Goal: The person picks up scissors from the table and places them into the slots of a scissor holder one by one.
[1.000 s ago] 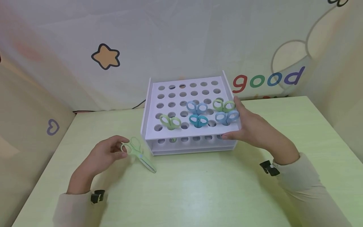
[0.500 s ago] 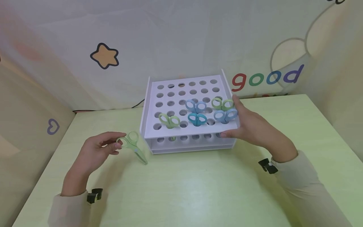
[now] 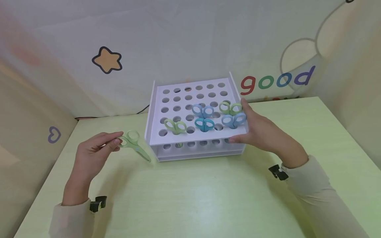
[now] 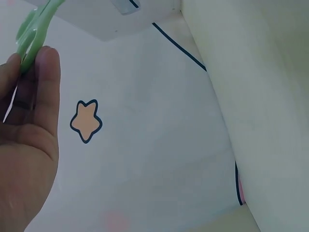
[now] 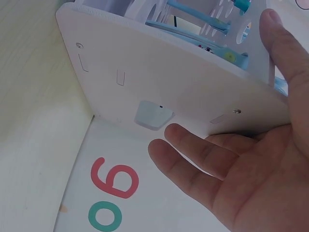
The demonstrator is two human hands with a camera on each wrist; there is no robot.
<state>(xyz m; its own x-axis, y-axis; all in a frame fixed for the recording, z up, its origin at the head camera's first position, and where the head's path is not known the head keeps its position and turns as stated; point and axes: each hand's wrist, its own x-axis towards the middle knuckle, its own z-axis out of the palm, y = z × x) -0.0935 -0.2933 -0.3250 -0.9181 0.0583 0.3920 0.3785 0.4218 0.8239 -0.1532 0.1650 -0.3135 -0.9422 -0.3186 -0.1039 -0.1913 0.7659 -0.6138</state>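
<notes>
Thumb and fingers of my left hand (image 3: 92, 153) pinch one handle loop of pale green scissors (image 3: 131, 140), held above the table left of the rack, blades slanting down to the right. In the left wrist view the scissors (image 4: 36, 36) show only partly above the fingertips. My right hand (image 3: 263, 132) rests against the right side of the white two-tier rack (image 3: 174, 141), thumb at its front edge. In the right wrist view, straight fingers (image 5: 193, 169) lie by the side panel (image 5: 159, 72). Green scissors (image 3: 175, 126), teal scissors (image 3: 204, 124) and blue scissors (image 3: 233, 120) stand in rack holes.
More blue scissors (image 3: 203, 111) and green scissors (image 3: 230, 108) stand in the rack's right half, handles up. The pale table (image 3: 190, 195) meets a patterned curtain (image 3: 178, 39) right behind the rack. Another curtain (image 3: 32, 138) borders the left side.
My left hand has risen and moved left and away from me, carrying the pale green scissors off the tabletop. My right hand stays at the rack. The whole view has shifted slightly.
</notes>
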